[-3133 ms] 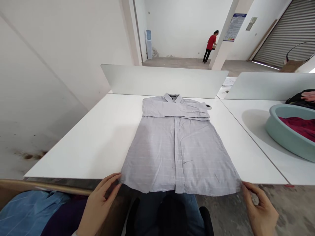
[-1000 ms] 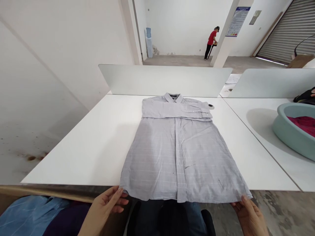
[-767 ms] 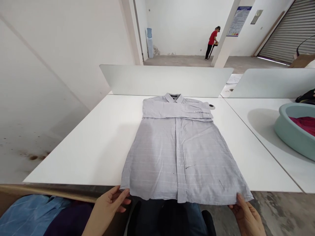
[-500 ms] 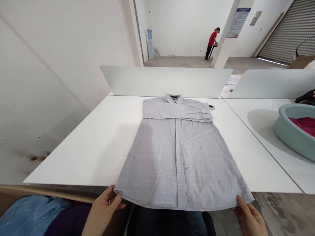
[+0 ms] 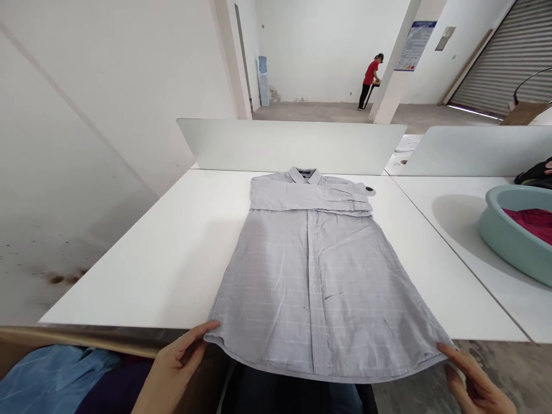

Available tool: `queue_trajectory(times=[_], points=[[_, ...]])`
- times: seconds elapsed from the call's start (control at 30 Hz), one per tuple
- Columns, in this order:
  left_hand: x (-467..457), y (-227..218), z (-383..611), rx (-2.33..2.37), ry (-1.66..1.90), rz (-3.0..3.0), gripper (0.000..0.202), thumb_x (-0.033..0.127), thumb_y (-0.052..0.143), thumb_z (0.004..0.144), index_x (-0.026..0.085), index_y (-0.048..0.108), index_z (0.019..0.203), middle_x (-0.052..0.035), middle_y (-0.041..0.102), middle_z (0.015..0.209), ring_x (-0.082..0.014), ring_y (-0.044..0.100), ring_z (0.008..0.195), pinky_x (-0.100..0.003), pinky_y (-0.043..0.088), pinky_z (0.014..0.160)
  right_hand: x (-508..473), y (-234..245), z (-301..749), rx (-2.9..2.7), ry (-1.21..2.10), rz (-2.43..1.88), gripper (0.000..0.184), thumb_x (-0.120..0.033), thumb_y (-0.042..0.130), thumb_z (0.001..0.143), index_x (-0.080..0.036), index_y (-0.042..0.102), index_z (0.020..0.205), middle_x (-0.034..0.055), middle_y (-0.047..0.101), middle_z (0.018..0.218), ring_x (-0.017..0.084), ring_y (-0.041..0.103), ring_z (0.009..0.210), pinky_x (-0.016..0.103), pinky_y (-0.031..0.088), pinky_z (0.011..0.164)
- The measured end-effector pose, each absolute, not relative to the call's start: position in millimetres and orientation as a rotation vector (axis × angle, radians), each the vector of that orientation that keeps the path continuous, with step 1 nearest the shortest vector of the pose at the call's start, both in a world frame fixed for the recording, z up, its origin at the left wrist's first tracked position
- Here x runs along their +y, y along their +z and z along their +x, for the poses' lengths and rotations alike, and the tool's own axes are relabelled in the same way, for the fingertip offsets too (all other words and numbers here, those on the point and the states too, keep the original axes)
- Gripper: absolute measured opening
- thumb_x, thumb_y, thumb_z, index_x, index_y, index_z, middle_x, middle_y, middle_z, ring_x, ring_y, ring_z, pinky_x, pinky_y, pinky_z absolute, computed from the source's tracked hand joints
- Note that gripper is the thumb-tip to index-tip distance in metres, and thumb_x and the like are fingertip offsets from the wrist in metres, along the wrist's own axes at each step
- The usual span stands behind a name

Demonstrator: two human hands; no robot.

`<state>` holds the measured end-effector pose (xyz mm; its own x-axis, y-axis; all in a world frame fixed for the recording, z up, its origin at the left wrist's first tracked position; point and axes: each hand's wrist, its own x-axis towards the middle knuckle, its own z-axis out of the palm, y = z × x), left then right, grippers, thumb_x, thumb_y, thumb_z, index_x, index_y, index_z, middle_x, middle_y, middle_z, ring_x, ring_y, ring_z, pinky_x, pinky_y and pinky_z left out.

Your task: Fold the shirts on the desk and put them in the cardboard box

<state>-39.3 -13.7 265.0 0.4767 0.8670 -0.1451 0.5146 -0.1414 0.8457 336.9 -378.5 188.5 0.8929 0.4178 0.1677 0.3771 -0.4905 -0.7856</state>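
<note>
A pale grey striped button-front shirt (image 5: pixel 310 276) lies face up on the white table (image 5: pixel 129 276), its collar far from me. Its sleeves are folded across the chest, and its hem hangs over the near table edge. My left hand (image 5: pixel 172 368) pinches the hem's left corner. At the right corner, my right hand (image 5: pixel 474 382) holds the hem between its fingers. Part of each hand is below the table edge.
A frosted partition (image 5: pixel 288 146) stands behind the table. On the adjoining table at right sits a teal basin (image 5: pixel 500 241) holding red cloth (image 5: pixel 530 224). Blue clothing (image 5: pixel 52 374) lies at lower left. A person in a red shirt (image 5: pixel 371 75) stands far off.
Both hands have drawn the hem toward me, and it now hangs further past the table edge. My right hand has moved outward to the right. The shirt's folded top stays in place.
</note>
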Motion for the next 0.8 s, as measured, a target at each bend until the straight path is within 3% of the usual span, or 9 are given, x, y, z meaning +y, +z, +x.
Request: queue_trajectory(times=[0.23,0.37,0.47,0.57,0.73,0.8], points=[[-10.9,268.3,-29.3,1.183,0.526,1.932,0.03,0.042,0.058,0.073,0.028,0.074,0.095,-0.0016,0.074,0.099,-0.0245,0.069,0.094,-0.03,0.054,0.087,-358.7,198.8,346.3,-0.881,-0.317,-2.235,0.026,-0.045,0.053,0.076,-0.028,0.072,0.079,0.0072,0.063,0.091,0.025,0.058,0.089,0.04,0.047,0.08],[-8.7,266.4,-28.8,1.137,0.567,2.039,0.028,0.04,0.057,0.075,0.027,0.073,0.094,-0.0045,0.071,0.102,-0.0239,0.067,0.096,-0.03,0.053,0.088,-354.4,198.0,343.0,-0.809,-0.437,-2.282,0.028,-0.044,0.05,0.079,-0.027,0.073,0.08,0.0088,0.06,0.106,0.027,0.056,0.092,0.047,0.043,0.087],[-4.9,261.3,-31.1,1.087,0.601,2.157,0.024,0.037,0.054,0.077,0.025,0.073,0.088,-0.0069,0.066,0.105,-0.0219,0.066,0.093,-0.028,0.055,0.081,-353.6,205.6,343.9,-0.854,-0.377,-2.232,0.029,-0.043,0.051,0.08,-0.026,0.074,0.084,0.007,0.059,0.118,0.026,0.058,0.093,0.044,0.047,0.082],[-0.9,260.9,-32.4,1.024,0.649,2.243,0.022,0.035,0.053,0.079,0.025,0.072,0.083,-0.0081,0.062,0.109,-0.0211,0.065,0.091,-0.026,0.055,0.075,-356.3,214.5,351.1,-1.017,-0.266,-2.159,0.027,-0.041,0.053,0.08,-0.028,0.075,0.09,0.0041,0.066,0.111,0.024,0.062,0.091,0.038,0.051,0.076],[3.8,276.3,-37.0,0.862,0.622,2.347,0.013,0.03,0.056,0.078,0.027,0.069,0.076,-0.0057,0.067,0.113,-0.0267,0.058,0.113,-0.034,0.051,0.092,-377.8,216.4,373.1,-1.187,-0.149,-2.166,0.027,-0.046,0.057,0.077,-0.033,0.077,0.091,0.0024,0.072,0.1,0.028,0.062,0.096,0.046,0.053,0.082],[4.5,281.2,-43.0,0.843,0.537,2.315,0.013,0.031,0.057,0.079,0.028,0.068,0.074,-0.0047,0.069,0.111,-0.0277,0.055,0.119,-0.033,0.053,0.088,-384.1,219.2,377.4,-1.149,-0.066,-2.191,0.028,-0.049,0.058,0.074,-0.036,0.077,0.09,0.0027,0.072,0.097,0.031,0.062,0.097,0.051,0.054,0.082]])
